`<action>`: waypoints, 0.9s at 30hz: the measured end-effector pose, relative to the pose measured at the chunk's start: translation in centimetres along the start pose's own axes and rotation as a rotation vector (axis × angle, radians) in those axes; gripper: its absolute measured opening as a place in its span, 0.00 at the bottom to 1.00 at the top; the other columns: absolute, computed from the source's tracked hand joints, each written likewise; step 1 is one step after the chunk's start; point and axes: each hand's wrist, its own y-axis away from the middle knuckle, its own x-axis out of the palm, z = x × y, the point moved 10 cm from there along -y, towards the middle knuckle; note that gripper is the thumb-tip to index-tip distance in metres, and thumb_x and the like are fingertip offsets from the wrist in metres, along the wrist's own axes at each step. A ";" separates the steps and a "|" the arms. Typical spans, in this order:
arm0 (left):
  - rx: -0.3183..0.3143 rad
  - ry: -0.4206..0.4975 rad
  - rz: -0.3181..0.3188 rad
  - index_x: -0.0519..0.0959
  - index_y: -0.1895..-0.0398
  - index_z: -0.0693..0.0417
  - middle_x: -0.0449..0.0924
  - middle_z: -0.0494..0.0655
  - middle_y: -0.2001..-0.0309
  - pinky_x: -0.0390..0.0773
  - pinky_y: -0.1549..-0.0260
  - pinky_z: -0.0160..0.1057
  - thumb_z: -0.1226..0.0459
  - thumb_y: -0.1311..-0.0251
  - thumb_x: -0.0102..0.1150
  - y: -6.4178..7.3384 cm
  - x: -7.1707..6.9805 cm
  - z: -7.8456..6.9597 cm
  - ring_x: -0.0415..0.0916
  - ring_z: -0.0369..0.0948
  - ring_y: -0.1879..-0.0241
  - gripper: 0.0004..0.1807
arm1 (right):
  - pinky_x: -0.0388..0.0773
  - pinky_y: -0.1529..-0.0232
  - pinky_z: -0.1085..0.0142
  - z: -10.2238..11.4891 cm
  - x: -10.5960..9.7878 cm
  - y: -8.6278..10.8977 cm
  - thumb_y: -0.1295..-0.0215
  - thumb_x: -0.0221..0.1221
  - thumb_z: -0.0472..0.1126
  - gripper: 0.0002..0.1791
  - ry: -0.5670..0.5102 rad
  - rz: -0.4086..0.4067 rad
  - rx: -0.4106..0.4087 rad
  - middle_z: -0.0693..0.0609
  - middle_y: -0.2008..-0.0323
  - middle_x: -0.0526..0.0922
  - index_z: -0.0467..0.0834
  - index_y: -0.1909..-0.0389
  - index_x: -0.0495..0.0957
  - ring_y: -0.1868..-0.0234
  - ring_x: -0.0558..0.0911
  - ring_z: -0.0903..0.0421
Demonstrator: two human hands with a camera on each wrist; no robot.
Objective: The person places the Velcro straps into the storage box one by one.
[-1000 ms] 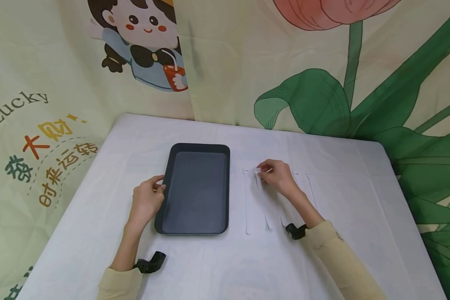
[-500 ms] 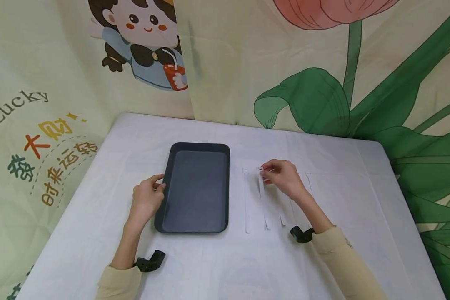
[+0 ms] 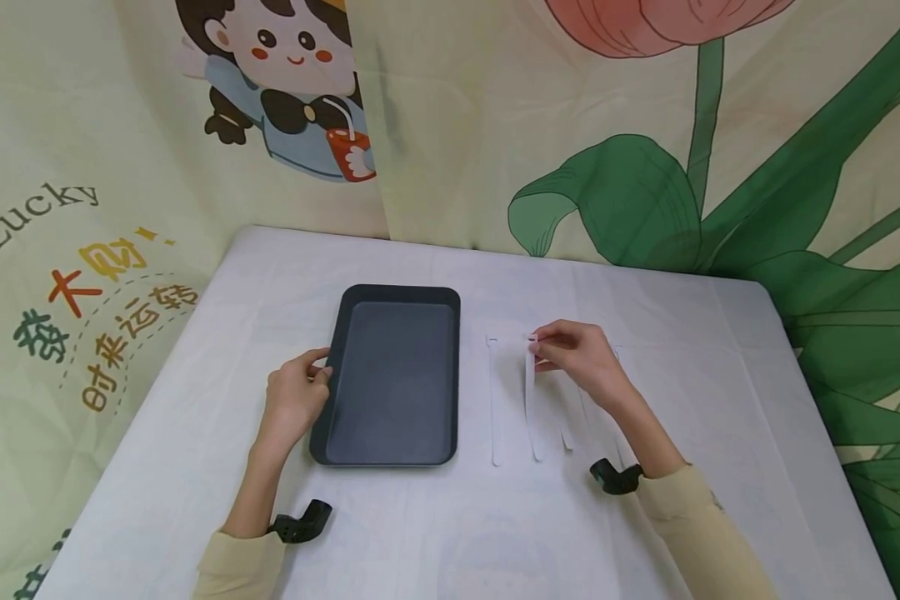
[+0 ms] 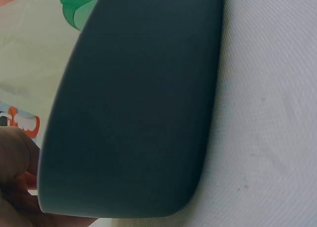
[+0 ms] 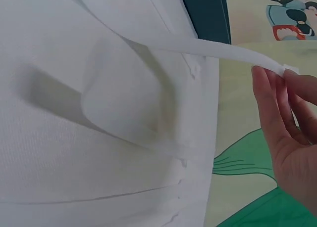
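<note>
My left hand [image 3: 297, 398] holds the left edge of a dark rectangular baking tray [image 3: 395, 383], which lies flat on the table. Close up in the left wrist view, fingers [image 4: 17, 158] show at the rim of the tray [image 4: 133, 108]. To the tray's right, my right hand [image 3: 581, 354] pinches one end of a thin white cable tie [image 3: 529, 387] between thumb and fingertips. In the right wrist view this cable tie [image 5: 223, 50] bows away from the fingers, its head at the fingertips. Another white cable tie [image 3: 493, 404] lies lengthwise between it and the tray.
Several more white strips, among them one whose curled end [image 3: 566, 440] shows, lie right of the held one, partly hidden under my right arm. A white cloth [image 3: 390, 533] covers the table. Behind the table hangs a printed curtain [image 3: 450, 125].
My right hand has shifted a little to the right, drawing the cable tie's pinched end along and up. My left hand and the tray have stayed in place.
</note>
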 end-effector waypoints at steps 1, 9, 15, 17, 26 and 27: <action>-0.001 0.001 0.002 0.75 0.34 0.68 0.86 0.69 0.56 0.75 0.72 0.39 0.69 0.29 0.51 0.0 0.0 0.0 0.84 0.51 0.67 0.22 | 0.86 0.55 0.60 0.1 -0.1 0.1 0.29 0.62 0.36 0.12 -0.008 0.000 0.000 0.37 0.54 0.87 0.34 0.50 0.81 0.61 0.89 0.48; 0.002 0.004 0.006 0.75 0.34 0.68 0.85 0.70 0.55 0.76 0.72 0.39 0.70 0.29 0.51 0.0 0.0 -0.1 0.84 0.53 0.66 0.22 | 0.86 0.55 0.56 0.8 -0.1 0.8 0.29 0.62 0.35 0.11 -0.048 0.015 -0.011 0.38 0.56 0.87 0.34 0.51 0.81 0.62 0.89 0.49; 0.005 0.007 0.003 0.75 0.34 0.69 0.86 0.69 0.56 0.75 0.73 0.39 0.70 0.29 0.51 0.0 0.1 -0.1 0.83 0.51 0.68 0.22 | 0.86 0.55 0.54 1.5 0.0 1.0 0.29 0.62 0.34 0.13 -0.078 0.019 -0.023 0.35 0.55 0.86 0.31 0.49 0.80 0.62 0.89 0.48; 0.005 0.007 0.002 0.75 0.34 0.69 0.86 0.69 0.56 0.76 0.73 0.39 0.70 0.29 0.51 0.0 0.1 -0.1 0.83 0.52 0.68 0.22 | 0.86 0.55 0.54 1.7 0.0 1.1 0.29 0.62 0.34 0.14 -0.086 0.021 -0.028 0.35 0.55 0.86 0.30 0.48 0.80 0.63 0.89 0.49; 0.000 0.006 0.004 0.75 0.34 0.68 0.85 0.69 0.55 0.76 0.72 0.39 0.70 0.29 0.51 -0.1 0.2 0.2 0.84 0.53 0.65 0.22 | 0.87 0.58 0.56 3.2 0.5 1.6 0.31 0.64 0.34 0.11 -0.127 0.038 -0.062 0.40 0.58 0.85 0.33 0.52 0.81 0.62 0.88 0.52; 0.001 0.007 0.004 0.75 0.34 0.69 0.85 0.69 0.55 0.76 0.72 0.39 0.70 0.29 0.51 -0.1 0.2 0.2 0.84 0.53 0.66 0.22 | 0.87 0.58 0.56 3.3 0.5 1.6 0.31 0.64 0.34 0.11 -0.131 0.039 -0.065 0.40 0.58 0.85 0.33 0.52 0.81 0.62 0.88 0.52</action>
